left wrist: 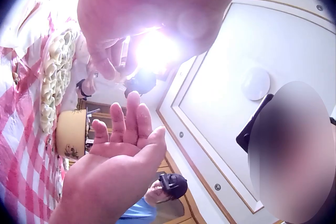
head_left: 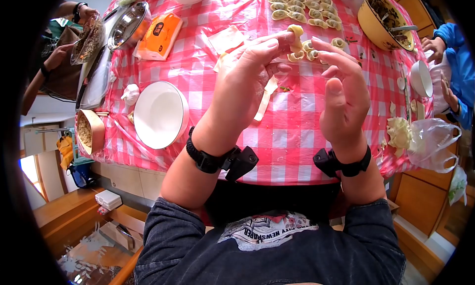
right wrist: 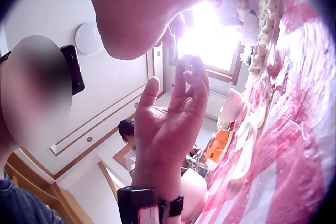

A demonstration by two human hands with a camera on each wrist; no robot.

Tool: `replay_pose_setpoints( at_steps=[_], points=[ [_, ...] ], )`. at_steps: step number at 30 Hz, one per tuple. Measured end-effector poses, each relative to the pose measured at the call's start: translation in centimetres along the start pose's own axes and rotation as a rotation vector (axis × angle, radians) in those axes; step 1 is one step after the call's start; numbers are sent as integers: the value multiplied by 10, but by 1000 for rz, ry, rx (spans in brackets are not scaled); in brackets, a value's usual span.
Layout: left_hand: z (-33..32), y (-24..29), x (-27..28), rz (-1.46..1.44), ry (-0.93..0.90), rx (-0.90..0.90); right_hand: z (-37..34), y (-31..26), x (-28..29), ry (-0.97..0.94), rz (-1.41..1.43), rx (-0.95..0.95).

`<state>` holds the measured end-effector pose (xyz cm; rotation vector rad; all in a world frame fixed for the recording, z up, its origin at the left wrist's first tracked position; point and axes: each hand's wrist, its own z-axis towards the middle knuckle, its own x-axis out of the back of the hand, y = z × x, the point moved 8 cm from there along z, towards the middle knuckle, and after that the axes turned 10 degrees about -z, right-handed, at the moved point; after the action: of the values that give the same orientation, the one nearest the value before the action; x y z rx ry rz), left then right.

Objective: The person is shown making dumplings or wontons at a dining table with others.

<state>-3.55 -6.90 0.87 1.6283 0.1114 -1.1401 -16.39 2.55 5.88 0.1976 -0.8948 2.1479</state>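
Both hands are raised over the checked tablecloth with their palms turned toward each other, a gap between them. My left hand point(head_left: 250, 64) reaches forward with its fingers loosely bent and its thumb apart from them. Its fingertips overlap a folded dumpling point(head_left: 297, 31) at the near end of the rows in the head view. To the right, my right hand point(head_left: 346, 94) holds nothing, its fingers loosely extended, as the left wrist view also shows. Several dumplings point(head_left: 297, 8) stand in rows beyond the hands. Between the wrists and the dumplings lies a pale dough strip point(head_left: 266, 102).
A white bowl point(head_left: 161, 115), garlic point(head_left: 130, 94) and an orange tissue pack point(head_left: 159, 36) sit left. Dark filling fills a yellow basin point(head_left: 367, 16) at the back right. A plastic bag point(head_left: 435, 144) hangs over the right edge. Other people's hands point(head_left: 86, 12) show at the sides.
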Motion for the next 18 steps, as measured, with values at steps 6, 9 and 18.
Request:
replay_pose_setpoints(
  at_steps=[6, 9, 18],
  points=[
    [1, 3, -1, -21, -9, -21, 0, -2, 4, 37, 33, 49],
    [1, 2, 1, -39, 12, -11, 0, -2, 5, 44, 50, 47],
    [-1, 4, 1, -170, -12, -32, 0, -7, 6, 32, 67, 80]
  ],
)
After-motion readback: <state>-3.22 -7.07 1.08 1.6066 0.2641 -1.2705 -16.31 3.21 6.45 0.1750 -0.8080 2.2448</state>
